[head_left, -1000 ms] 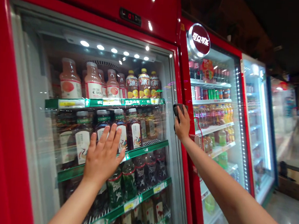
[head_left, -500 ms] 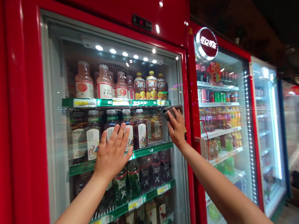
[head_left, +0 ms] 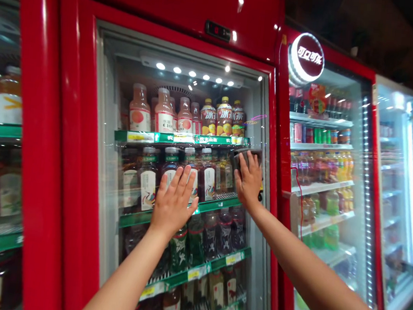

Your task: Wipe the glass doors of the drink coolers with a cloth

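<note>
My left hand [head_left: 174, 199] has its fingers stretched out and appears to rest flat against the glass door [head_left: 109, 166] of a red drinks fridge. It covers part of a row of dark bottles with white labels [head_left: 148, 186] behind the glass. Further right, my right hand [head_left: 249, 178] presses a dark grey cloth [head_left: 238, 158] to the same pane, close to the door's right edge. The cloth shows above and beside the fingers; the palm hides the rest of it.
Pink juice bottles [head_left: 140, 110] and yellow-capped bottles [head_left: 224, 117] stand on the top shelf inside. A neighbouring red fridge with a round lit sign [head_left: 306, 59] is on the right, and a red cord [head_left: 299, 201] hangs by it. Another fridge [head_left: 3, 122] stands at the left.
The view has turned left, bringing the left fridge into sight. My right hand and the cloth sit slightly lower on the glass. My left hand stays at about the same spot on the door.
</note>
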A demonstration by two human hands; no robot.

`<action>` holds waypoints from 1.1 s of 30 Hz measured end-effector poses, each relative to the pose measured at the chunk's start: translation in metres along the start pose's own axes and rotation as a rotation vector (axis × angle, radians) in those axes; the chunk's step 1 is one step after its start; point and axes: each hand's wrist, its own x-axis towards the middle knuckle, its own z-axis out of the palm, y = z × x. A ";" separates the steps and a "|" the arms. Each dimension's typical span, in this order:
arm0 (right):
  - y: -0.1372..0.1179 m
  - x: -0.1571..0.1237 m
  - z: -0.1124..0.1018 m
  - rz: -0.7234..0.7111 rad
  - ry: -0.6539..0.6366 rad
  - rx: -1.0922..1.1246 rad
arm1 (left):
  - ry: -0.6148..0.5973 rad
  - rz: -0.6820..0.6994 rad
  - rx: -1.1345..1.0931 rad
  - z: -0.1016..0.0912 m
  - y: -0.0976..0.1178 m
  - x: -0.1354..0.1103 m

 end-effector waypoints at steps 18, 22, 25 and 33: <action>-0.053 -0.011 -0.010 -0.166 -0.158 0.103 | -0.035 -0.008 0.079 -0.001 0.002 -0.005; -0.020 -0.043 -0.030 -0.382 -0.211 0.225 | -0.063 -0.011 0.106 -0.001 0.002 -0.007; 0.003 -0.034 -0.024 -0.280 -0.022 0.294 | -0.094 -0.006 0.119 -0.002 0.002 -0.008; -0.064 -0.007 -0.005 -0.117 -0.060 0.261 | -0.154 0.086 0.067 -0.023 -0.007 -0.013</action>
